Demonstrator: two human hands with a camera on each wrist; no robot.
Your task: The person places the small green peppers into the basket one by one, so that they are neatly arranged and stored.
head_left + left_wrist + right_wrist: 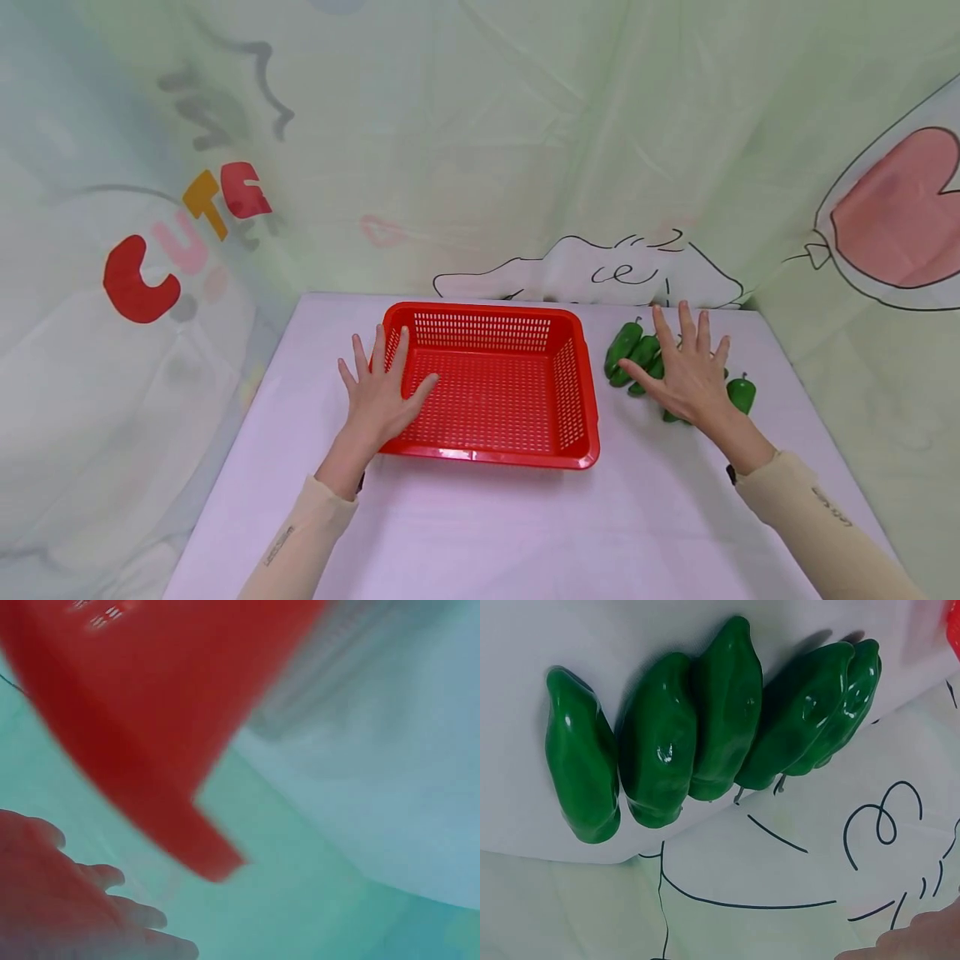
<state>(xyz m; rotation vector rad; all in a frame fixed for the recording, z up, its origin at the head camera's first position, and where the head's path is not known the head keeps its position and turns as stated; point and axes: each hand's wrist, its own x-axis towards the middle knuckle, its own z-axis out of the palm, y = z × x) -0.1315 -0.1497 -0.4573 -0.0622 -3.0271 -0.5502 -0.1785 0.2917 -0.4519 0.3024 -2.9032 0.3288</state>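
A red plastic basket [480, 400] with slotted walls stands on the table, and its inside shows bare. Over its left rim my left hand [378, 404] is spread with straight fingers, holding nothing. In the left wrist view the basket's rim [150, 802] looms blurred above the fingers [97, 874]. Several green peppers [660, 742] lie side by side at the right of the table. Above them my right hand [690, 379] is spread wide, fingers straight, hiding some of the peppers in the head view. Only a bit of that hand shows at the right wrist view's lower corner.
The table [495, 533] has a pale lilac cover. Printed cloth [495, 150] hangs along its back and both sides, with coloured letters at the left and a heart balloon at the right. A strip of table separates basket and peppers.
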